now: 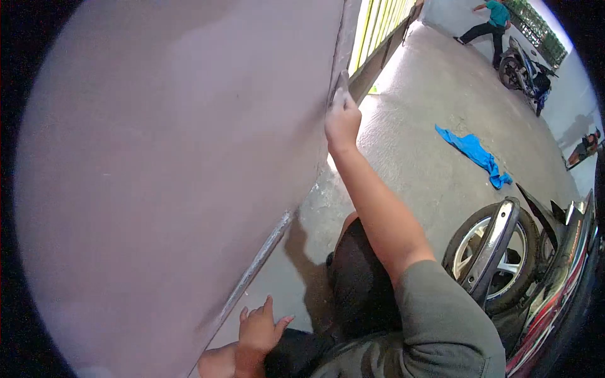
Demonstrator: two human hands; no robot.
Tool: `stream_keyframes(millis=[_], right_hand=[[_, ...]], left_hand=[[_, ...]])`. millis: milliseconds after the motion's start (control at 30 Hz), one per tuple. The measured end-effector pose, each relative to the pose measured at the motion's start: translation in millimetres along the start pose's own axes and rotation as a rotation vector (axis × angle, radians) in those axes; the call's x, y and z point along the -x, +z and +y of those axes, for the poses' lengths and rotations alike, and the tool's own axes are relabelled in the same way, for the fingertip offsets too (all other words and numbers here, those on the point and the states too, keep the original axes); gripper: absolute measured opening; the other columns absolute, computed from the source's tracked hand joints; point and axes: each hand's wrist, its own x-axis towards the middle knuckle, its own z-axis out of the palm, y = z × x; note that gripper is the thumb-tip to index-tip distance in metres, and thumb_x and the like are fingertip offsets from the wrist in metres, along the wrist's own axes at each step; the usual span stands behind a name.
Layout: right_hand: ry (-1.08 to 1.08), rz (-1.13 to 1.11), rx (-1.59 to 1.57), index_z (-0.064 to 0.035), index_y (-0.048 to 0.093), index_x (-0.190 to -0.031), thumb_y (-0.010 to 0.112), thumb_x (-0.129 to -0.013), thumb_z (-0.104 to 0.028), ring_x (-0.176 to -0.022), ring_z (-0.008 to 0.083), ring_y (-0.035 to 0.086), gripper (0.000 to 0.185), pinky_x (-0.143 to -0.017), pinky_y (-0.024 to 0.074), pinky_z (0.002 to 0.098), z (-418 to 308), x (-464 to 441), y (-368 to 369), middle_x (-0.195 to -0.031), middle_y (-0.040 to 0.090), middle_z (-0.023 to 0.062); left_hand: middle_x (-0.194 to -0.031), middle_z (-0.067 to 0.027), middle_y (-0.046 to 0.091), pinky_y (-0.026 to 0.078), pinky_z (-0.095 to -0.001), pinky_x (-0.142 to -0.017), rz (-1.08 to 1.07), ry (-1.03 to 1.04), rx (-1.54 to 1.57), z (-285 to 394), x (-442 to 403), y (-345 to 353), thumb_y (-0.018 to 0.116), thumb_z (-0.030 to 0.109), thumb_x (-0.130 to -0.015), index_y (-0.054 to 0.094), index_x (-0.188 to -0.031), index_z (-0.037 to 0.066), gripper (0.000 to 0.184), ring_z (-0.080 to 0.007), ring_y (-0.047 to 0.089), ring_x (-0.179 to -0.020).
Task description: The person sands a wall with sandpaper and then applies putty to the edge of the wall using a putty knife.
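Observation:
My right hand reaches up to the vertical edge of the pale wall, its fingers closed around a small greyish flat piece. That piece lies along the wall's corner; its exact kind is too blurred to tell. Pale dust or blur covers the fingertips. Low in the view, my left hand is near my knee and the foot of the wall, with its fingers spread and nothing in them.
A motorbike wheel stands close at my right. Blue cloth lies on the concrete floor. Farther back are a person in a teal shirt, another motorbike and another person. Yellow-green bars stand beyond the wall's edge.

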Motion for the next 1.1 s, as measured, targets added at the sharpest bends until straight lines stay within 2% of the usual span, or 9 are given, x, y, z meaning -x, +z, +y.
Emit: stream_keyframes(millis=[67,100,267,333,467,600,800,867,1100], right_hand=[[0.137,-0.025,-0.095,0.0035,0.057,-0.133,0.046,-0.106,-0.031,-0.112,0.0312,0.065,0.046,-0.095,0.0467,0.0364,-1,-11,-1,-0.117,0.068,0.0259],[0.034,0.049,0.01,0.0065,0.064,-0.122,0.045,-0.106,-0.031,-0.093,0.0169,0.06,0.045,-0.087,0.0478,0.0329,10,-7,4,-0.106,0.071,0.0144],[0.1,-0.019,-0.03,0.0078,0.063,-0.122,0.046,-0.106,-0.03,-0.095,0.0175,0.06,0.045,-0.089,0.0467,0.0316,9,-10,1,-0.108,0.07,0.0146],[0.118,0.035,-0.059,0.0042,0.063,-0.123,0.046,-0.105,-0.031,-0.099,0.0306,0.068,0.043,-0.087,0.0485,0.0389,10,-20,0,-0.104,0.071,0.0258],[-0.008,0.063,-0.058,0.0045,0.066,-0.117,0.046,-0.105,-0.031,-0.09,0.0284,0.067,0.043,-0.084,0.0485,0.0378,16,7,11,-0.098,0.071,0.023],[0.157,-0.053,-0.043,0.0036,0.059,-0.131,0.047,-0.104,-0.032,-0.117,0.0332,0.063,0.046,-0.099,0.0458,0.0367,6,-19,-3,-0.12,0.067,0.0258],[0.061,-0.01,0.028,0.0034,0.06,-0.129,0.045,-0.105,-0.032,-0.105,0.0358,0.067,0.045,-0.092,0.0482,0.0407,5,-7,-1,-0.111,0.069,0.026],[0.132,-0.009,-0.007,0.0058,0.063,-0.124,0.047,-0.106,-0.031,-0.1,0.0184,0.062,0.045,-0.091,0.0467,0.0315,6,-16,-1,-0.107,0.071,0.0155],[0.138,0.013,-0.017,0.0059,0.065,-0.118,0.046,-0.106,-0.031,-0.089,0.0174,0.06,0.044,-0.085,0.0477,0.0328,23,-19,5,-0.103,0.071,0.0146]], left_hand=[[-0.114,-0.023,0.067,0.029,-0.0553,-0.111,-0.002,-0.006,-0.031,1,-1,1,0.05,0.061,-0.094,0.036,-0.147,-0.005,0.086,-0.0361,0.063,-0.111],[-0.114,-0.023,0.067,0.029,-0.0553,-0.111,-0.009,0.002,-0.001,2,-1,0,0.05,0.061,-0.094,0.037,-0.147,-0.005,0.086,-0.0362,0.063,-0.111],[-0.114,-0.023,0.066,0.028,-0.0553,-0.112,0.0,0.002,0.008,-3,-2,4,0.05,0.06,-0.094,0.037,-0.146,-0.006,0.086,-0.036,0.062,-0.112],[-0.115,-0.0234,0.066,0.028,-0.0551,-0.112,-0.005,-0.004,-0.009,0,-3,1,0.051,0.06,-0.094,0.037,-0.146,-0.006,0.085,-0.0356,0.062,-0.113],[-0.117,-0.0234,0.066,0.028,-0.0553,-0.112,-0.068,-0.017,0.051,1,-5,-5,0.052,0.06,-0.094,0.037,-0.146,-0.006,0.086,-0.0358,0.061,-0.114],[-0.118,-0.0238,0.066,0.029,-0.0561,-0.111,-0.025,-0.009,0.011,0,-4,3,0.053,0.061,-0.093,0.037,-0.146,-0.006,0.087,-0.0362,0.062,-0.113],[-0.118,-0.0233,0.066,0.029,-0.0557,-0.111,-0.041,-0.035,-0.004,5,-5,-4,0.052,0.062,-0.093,0.036,-0.147,-0.006,0.088,-0.0353,0.062,-0.113],[-0.119,-0.023,0.066,0.029,-0.0555,-0.111,-0.047,-0.061,-0.046,5,-4,-4,0.052,0.062,-0.093,0.036,-0.147,-0.006,0.088,-0.0351,0.062,-0.113],[-0.119,-0.0236,0.065,0.029,-0.0558,-0.111,-0.034,-0.013,-0.015,0,-2,1,0.051,0.06,-0.094,0.035,-0.148,-0.005,0.086,-0.0355,0.063,-0.111]])
